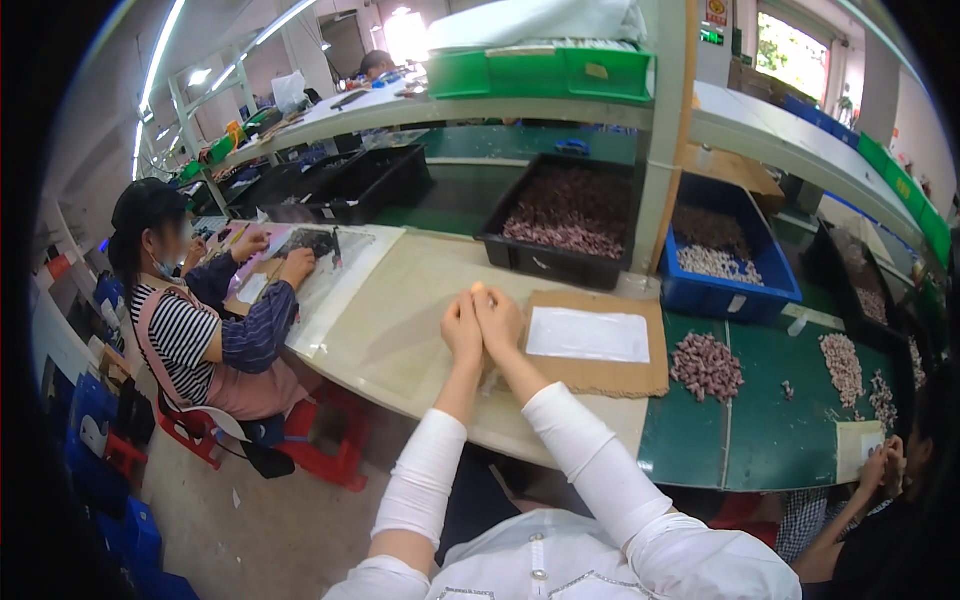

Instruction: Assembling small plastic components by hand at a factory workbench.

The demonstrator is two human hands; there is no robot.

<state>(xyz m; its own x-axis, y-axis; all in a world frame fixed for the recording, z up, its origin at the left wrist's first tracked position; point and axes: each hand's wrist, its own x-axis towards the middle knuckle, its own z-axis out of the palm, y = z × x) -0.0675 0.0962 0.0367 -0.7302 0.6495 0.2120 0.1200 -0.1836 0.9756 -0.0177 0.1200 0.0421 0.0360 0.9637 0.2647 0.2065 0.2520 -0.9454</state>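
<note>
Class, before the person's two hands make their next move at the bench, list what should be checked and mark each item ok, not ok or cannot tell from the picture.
1. Both hands in view: left hand and right hand are pressed together over the table. Ok.
2. A part is held between the fingers: hidden by the hands. Cannot tell.
3. White sheet lies flat on the cardboard beside the right hand. Ok.
4. Parts within sight: a pile lies on the green mat, more in the blue bin. Ok.
5. Neighbour's hands stay apart from the person's own. Ok.
</note>
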